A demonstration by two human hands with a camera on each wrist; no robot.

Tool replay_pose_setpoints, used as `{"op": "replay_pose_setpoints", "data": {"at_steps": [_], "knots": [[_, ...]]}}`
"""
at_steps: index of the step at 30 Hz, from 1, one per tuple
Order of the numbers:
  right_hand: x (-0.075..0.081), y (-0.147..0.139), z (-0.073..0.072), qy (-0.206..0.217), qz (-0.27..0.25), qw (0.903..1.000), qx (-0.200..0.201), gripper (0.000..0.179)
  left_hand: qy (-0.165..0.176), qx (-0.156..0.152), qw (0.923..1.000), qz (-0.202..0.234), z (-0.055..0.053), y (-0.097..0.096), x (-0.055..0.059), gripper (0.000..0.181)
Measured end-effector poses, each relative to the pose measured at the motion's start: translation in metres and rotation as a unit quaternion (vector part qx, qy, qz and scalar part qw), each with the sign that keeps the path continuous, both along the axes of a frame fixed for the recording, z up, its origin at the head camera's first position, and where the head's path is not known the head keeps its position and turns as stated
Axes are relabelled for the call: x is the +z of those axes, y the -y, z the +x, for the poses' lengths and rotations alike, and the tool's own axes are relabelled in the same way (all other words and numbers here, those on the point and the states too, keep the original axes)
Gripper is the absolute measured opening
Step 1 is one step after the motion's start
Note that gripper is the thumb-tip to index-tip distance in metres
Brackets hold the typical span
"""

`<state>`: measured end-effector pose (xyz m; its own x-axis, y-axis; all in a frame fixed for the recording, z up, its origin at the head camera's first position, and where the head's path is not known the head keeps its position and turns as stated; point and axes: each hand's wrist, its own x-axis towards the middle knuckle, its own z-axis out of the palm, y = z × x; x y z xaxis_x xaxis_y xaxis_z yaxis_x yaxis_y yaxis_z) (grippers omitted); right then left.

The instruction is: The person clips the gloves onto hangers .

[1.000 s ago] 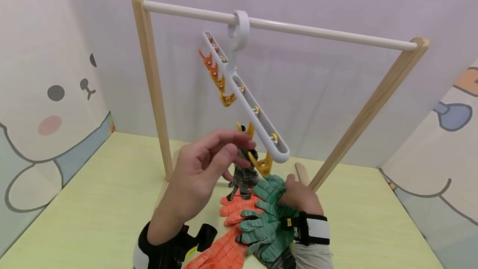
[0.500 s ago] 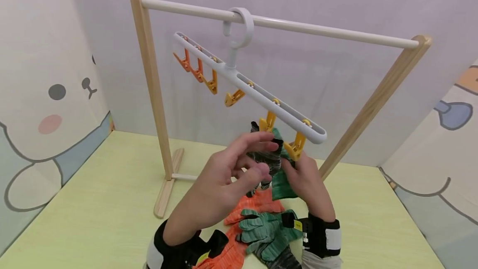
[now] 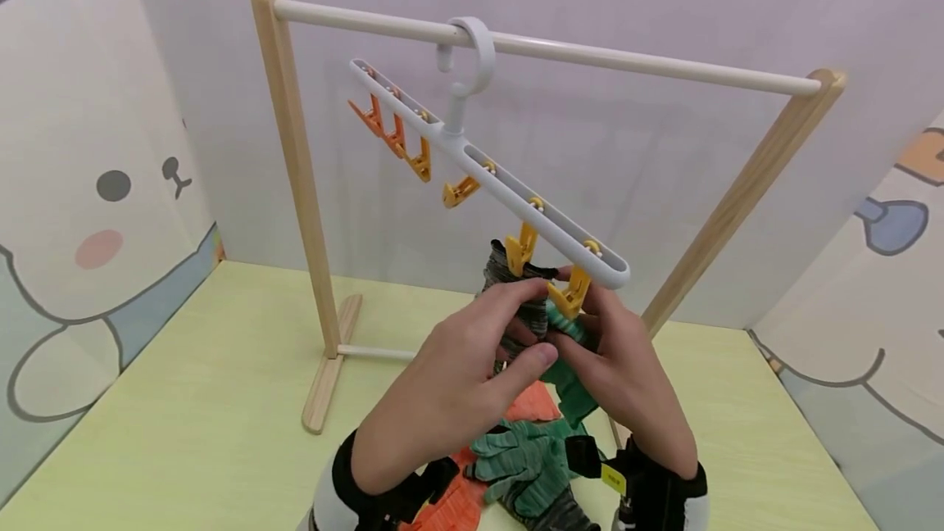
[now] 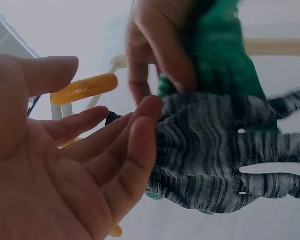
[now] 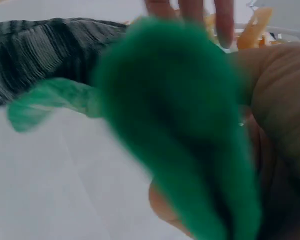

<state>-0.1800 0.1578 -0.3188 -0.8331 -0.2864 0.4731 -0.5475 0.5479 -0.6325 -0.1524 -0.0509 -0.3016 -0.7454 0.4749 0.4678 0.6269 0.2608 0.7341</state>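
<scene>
A green knit glove [image 3: 571,392] hangs from my right hand [image 3: 634,367], whose fingers and thumb grip it below the end yellow clip [image 3: 571,295] of the white hanger [image 3: 542,224]. Beside it a black-and-grey striped glove [image 4: 200,150] dangles by its cuff from the neighbouring yellow clip [image 3: 521,251]. My left hand [image 3: 472,375] reaches in from the left with loosely bent fingers, the index fingertip right at the end clip. In the left wrist view, its thumb and fingers stand apart, with the fingertips at the striped glove's edge. The right wrist view shows the green glove blurred, close up.
The hanger hooks over the white rod [image 3: 627,60] of a wooden rack [image 3: 298,179]. More orange and yellow clips [image 3: 420,158] hang along its left part. On the table [image 3: 184,400] below lies a pile of gloves: orange [image 3: 453,506], green [image 3: 516,457] and striped [image 3: 560,510].
My right hand has lifted the green glove from the pile up to the end clip. The left hand has moved right towards that clip. The hanger has swung round, its near end now further right.
</scene>
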Motion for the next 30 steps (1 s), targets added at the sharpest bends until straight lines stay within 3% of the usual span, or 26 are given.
{"op": "replay_pose_setpoints", "data": {"at_steps": [4,7,10,13,16,20,27,30], "knots": [[0.002,-0.005,0.006,0.002,0.016,0.9977,0.066,0.078,-0.068,0.041,0.9939,-0.077,-0.001,-0.001,-0.003,0.052],[0.002,-0.007,0.008,0.016,0.018,0.9932,0.114,0.087,-0.122,0.048,0.981,-0.144,-0.003,-0.002,-0.007,0.049],[0.003,-0.006,0.008,0.043,0.01,0.9873,0.152,0.09,-0.147,0.055,0.9661,-0.205,-0.005,-0.002,-0.01,0.044],[0.002,-0.005,0.008,0.052,0.013,0.9865,0.155,0.083,-0.165,0.086,0.9495,-0.253,-0.007,0.0,-0.012,0.036],[0.002,-0.004,0.006,0.035,0.022,0.9929,0.112,0.057,-0.172,0.125,0.9418,-0.26,-0.011,0.006,-0.013,0.018],[0.002,-0.005,0.005,0.002,0.01,0.9987,0.05,0.025,-0.163,0.152,0.9503,-0.217,-0.013,0.017,-0.012,0.01],[0.001,-0.007,0.006,-0.022,-0.076,0.9969,-0.004,0.015,-0.124,0.18,0.9631,-0.157,-0.012,0.028,-0.009,0.016],[0.002,-0.004,0.009,-0.029,-0.125,0.9914,-0.027,0.011,-0.077,0.132,0.9809,-0.121,-0.012,0.034,-0.007,0.018]]}}
